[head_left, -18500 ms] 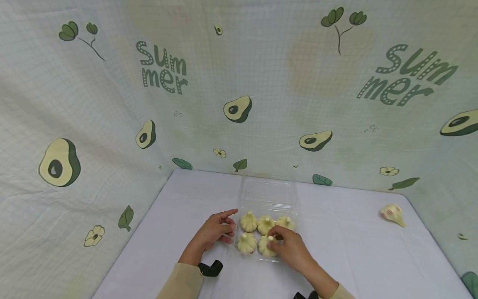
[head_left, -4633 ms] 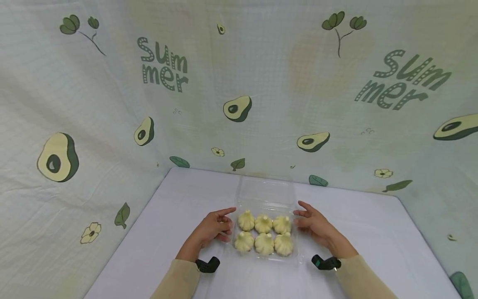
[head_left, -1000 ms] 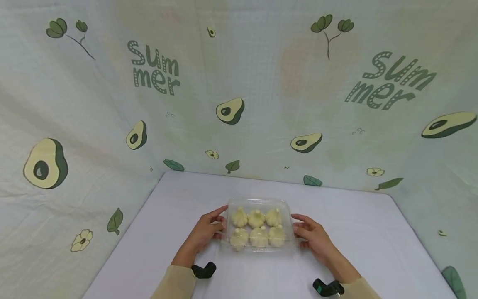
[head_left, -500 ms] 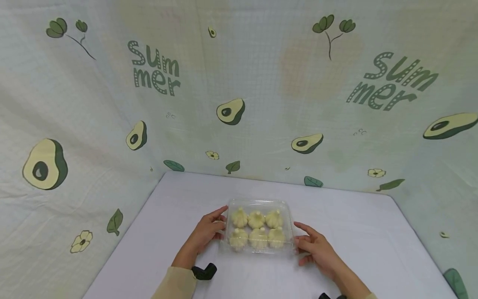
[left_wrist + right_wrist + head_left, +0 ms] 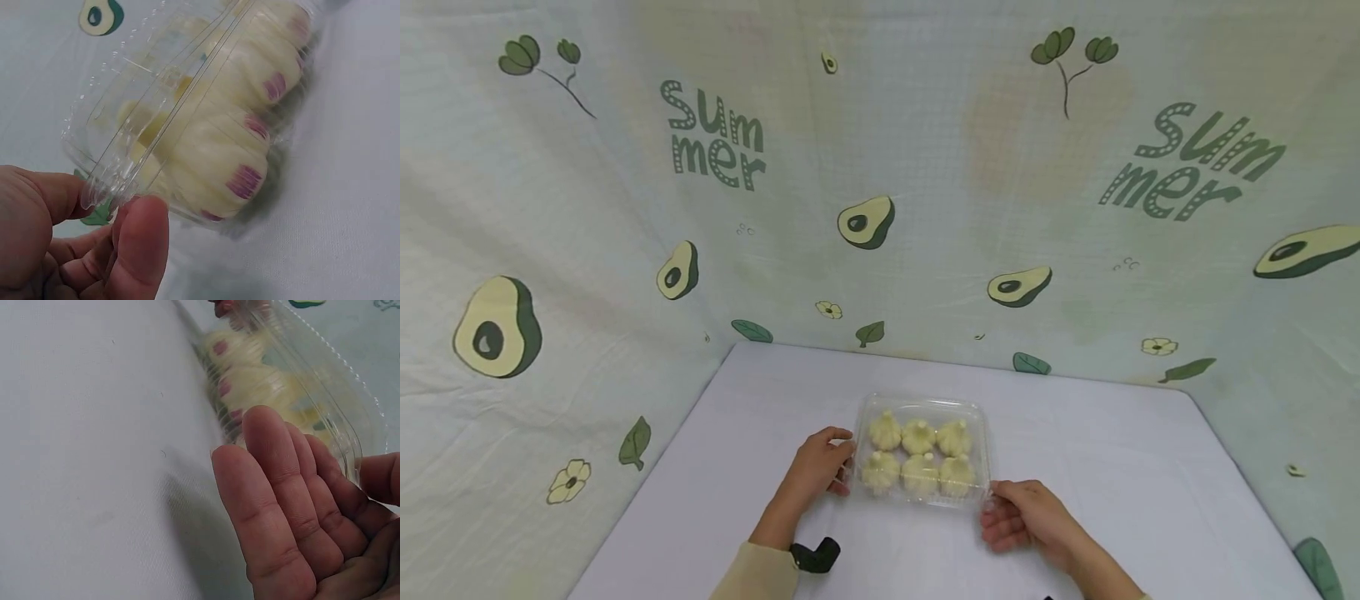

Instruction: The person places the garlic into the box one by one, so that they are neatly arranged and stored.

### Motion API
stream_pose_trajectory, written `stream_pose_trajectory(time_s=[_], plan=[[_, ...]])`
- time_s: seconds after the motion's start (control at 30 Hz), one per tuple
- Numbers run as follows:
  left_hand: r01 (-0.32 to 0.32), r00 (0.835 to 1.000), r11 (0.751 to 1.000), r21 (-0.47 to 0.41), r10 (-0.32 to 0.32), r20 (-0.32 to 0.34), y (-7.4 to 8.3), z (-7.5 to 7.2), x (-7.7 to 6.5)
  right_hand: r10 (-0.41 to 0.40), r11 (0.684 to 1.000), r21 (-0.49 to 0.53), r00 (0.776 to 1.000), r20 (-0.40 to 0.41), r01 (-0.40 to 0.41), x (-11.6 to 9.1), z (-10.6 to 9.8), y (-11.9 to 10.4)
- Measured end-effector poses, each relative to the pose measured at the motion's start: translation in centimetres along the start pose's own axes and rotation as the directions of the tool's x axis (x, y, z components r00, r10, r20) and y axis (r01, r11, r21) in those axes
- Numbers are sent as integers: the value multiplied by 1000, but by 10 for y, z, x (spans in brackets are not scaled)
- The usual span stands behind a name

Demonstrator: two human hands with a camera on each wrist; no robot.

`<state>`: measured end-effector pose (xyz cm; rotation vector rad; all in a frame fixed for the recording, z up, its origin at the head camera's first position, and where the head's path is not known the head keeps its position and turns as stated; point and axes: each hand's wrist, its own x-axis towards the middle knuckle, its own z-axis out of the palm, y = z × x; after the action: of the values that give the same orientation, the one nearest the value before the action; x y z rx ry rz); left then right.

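Observation:
A clear plastic clamshell box (image 5: 922, 408) sits mid-table with its lid down. Inside, garlic bulbs (image 5: 919, 437) stand in two rows of three, pale with purple patches at the base in the left wrist view. My left hand (image 5: 817, 468) is at the box's left side; in the left wrist view its thumb (image 5: 142, 244) and forefinger pinch the rim at a corner. At the front right corner, my right hand (image 5: 1030, 518) pinches the rim between thumb (image 5: 381, 478) and forefinger. Its other fingers (image 5: 256, 506) extend below the rim, beside the box.
The white-covered table (image 5: 790, 375) reaches back to a printed cloth (image 5: 940, 250) with avocados, leaves and lettering, which also hangs at both sides. A black wrist device (image 5: 817, 556) is on my left wrist.
The last garlic bulb left the table's right side for the box, and the lid came down. Since then my right hand has slid to the front corner, and my left forefinger has drawn in.

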<state>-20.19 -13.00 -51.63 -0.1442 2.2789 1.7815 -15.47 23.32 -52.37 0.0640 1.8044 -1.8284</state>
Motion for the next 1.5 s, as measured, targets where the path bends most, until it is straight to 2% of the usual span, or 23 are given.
stream_pose_trajectory(time_s=[0.17,0.3,0.43,0.57,0.7,1.27,1.5], plan=[[53,998,993,-102,-49,42,-4,-2,-7,-6,1000,13,1000,7,6,-1,2,2],[69,993,978,-198,-49,105,-8,-6,-12,-17,1000,23,1000,14,17,-2,2,3],[97,983,971,-220,-58,177,-11,-10,-17,-32,999,18,999,28,32,-4,2,3],[148,963,964,-222,-89,254,-12,-12,-20,-32,999,22,998,49,31,-5,2,2],[179,949,958,-223,-109,295,-13,-11,-23,-25,999,29,997,67,23,-6,1,1],[168,958,952,-255,-97,269,-12,-2,-25,-24,1000,21,997,74,23,-8,-1,1],[151,962,959,-241,-86,260,-11,-2,-25,-27,997,67,998,62,23,-7,-2,-1]])
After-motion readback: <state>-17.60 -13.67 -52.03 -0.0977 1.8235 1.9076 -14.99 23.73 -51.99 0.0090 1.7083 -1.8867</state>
